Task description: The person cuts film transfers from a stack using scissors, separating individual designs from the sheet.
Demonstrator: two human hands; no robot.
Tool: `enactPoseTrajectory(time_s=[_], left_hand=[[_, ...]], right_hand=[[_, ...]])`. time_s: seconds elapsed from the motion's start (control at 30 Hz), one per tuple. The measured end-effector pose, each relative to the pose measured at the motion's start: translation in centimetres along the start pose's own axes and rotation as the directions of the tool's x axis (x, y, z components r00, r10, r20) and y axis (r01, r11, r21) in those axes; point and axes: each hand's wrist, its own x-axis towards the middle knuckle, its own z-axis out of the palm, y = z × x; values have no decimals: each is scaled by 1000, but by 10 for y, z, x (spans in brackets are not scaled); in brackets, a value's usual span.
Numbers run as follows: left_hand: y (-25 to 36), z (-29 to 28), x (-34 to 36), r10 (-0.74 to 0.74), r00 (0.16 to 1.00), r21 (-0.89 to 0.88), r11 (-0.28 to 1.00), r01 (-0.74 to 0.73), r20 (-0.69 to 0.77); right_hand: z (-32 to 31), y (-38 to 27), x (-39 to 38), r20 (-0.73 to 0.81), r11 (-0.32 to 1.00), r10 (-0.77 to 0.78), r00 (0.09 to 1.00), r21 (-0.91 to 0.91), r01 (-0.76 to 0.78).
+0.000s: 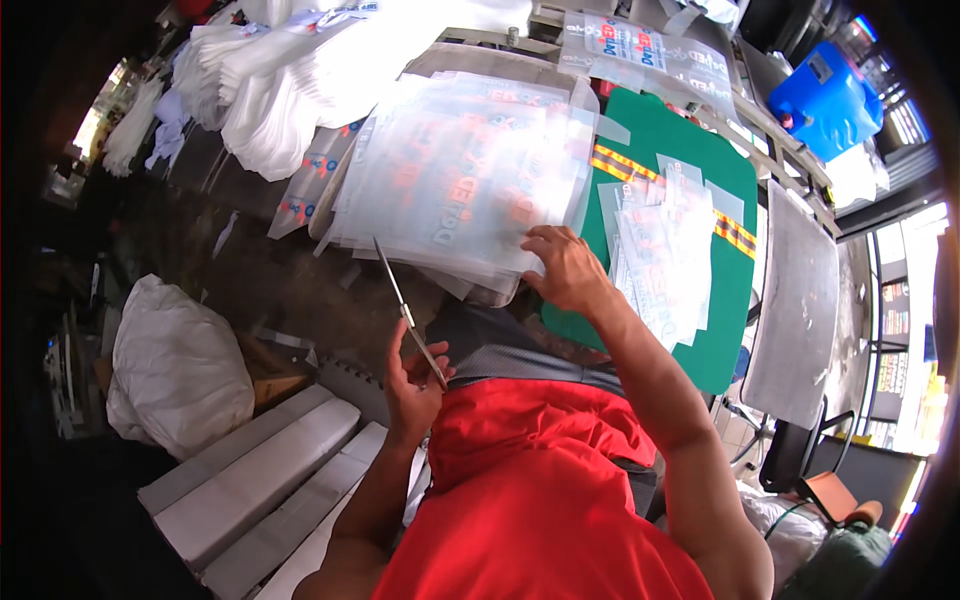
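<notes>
In my left hand is a pair of metal scissors, its blades pointing up and away from me. The left fingers are closed round its handles. A stack of translucent plastic sheets with faint red and blue print lies in front of me. My right hand touches the near right corner of this stack, thumb and fingers apart. To its right, smaller cut translucent pieces lie in a loose pile on a green board with yellow-and-black striped bands.
White plastic bundles are heaped at the far left. More printed sheets and a blue jerrycan are at the far right. A stuffed white sack and long white boxes stand low on the left. A grey tabletop is on the right.
</notes>
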Motion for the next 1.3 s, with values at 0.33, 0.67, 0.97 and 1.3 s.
enactPoseTrajectory(time_s=[0.33, 0.67, 0.97, 1.3], left_hand=[[-1, 3, -9, -53, 998, -93, 994, 57, 40], [4, 16, -14, -1, 997, -62, 998, 6, 75], [9, 72, -23, -40, 917, 25, 999, 33, 396], [21, 96, -36, -87, 752, 93, 995, 34, 653]], right_hand=[[-19, -14, 29, -266, 998, -66, 962, -14, 65], [-139, 10, -110, -689, 984, 134, 712, 5, -180], [-85, 50, -280, -808, 815, 547, 218, 455, -358], [-68, 49, -278, -178, 180, 984, -28, 962, 207]])
